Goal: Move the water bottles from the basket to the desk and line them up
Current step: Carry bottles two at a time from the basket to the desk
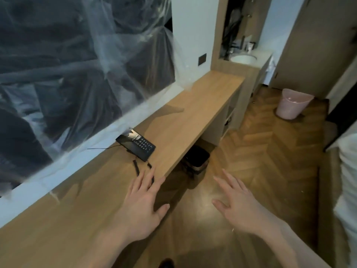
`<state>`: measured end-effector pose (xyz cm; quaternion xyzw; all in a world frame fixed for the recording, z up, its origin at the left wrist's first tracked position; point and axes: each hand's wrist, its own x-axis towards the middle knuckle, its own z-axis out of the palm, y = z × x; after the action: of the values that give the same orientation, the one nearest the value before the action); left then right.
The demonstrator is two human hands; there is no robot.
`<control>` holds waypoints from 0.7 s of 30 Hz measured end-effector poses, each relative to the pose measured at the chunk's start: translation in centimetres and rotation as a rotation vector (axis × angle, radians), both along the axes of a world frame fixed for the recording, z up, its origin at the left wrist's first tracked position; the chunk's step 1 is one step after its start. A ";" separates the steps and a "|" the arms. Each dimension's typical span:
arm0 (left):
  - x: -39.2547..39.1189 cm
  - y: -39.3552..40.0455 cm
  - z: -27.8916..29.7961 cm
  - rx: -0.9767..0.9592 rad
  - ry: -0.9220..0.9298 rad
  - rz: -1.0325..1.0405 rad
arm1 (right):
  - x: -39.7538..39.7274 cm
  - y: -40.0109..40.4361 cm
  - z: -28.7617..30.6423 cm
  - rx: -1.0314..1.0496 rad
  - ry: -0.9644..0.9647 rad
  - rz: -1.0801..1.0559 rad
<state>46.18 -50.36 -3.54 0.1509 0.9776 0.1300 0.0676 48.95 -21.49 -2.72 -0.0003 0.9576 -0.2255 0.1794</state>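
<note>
A long wooden desk runs along the left wall from the near left to the far middle. No water bottle and no basket show in this view. My left hand hovers over the desk's front edge, palm down, fingers spread, holding nothing. My right hand is out over the floor to the right of the desk, also palm down with fingers apart and empty.
A black desk phone with a coiled cord lies on the desk ahead of my left hand. A dark bin stands under the desk. A pink waste bin is on the wooden floor at far right. A washbasin lies beyond the desk.
</note>
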 end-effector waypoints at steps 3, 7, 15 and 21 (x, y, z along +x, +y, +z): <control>-4.4 4.4 0.3 -0.011 0.004 -0.107 | -1.2 4.1 0.6 -0.002 -0.006 -0.083; -10.3 9.8 0.5 0.015 0.006 -0.227 | -4.1 8.9 0.1 0.015 -0.006 -0.170; -24.2 16.8 0.8 -0.033 -0.039 -0.310 | -14.8 14.7 1.1 0.094 -0.030 -0.279; -34.0 22.5 1.1 -0.060 -0.041 -0.404 | -21.1 18.3 1.4 0.112 -0.028 -0.402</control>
<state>12.19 -27.81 -2.46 0.3390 0.9294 0.0877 0.1167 27.81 -3.19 -1.36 0.2040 0.9468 -0.2030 0.1437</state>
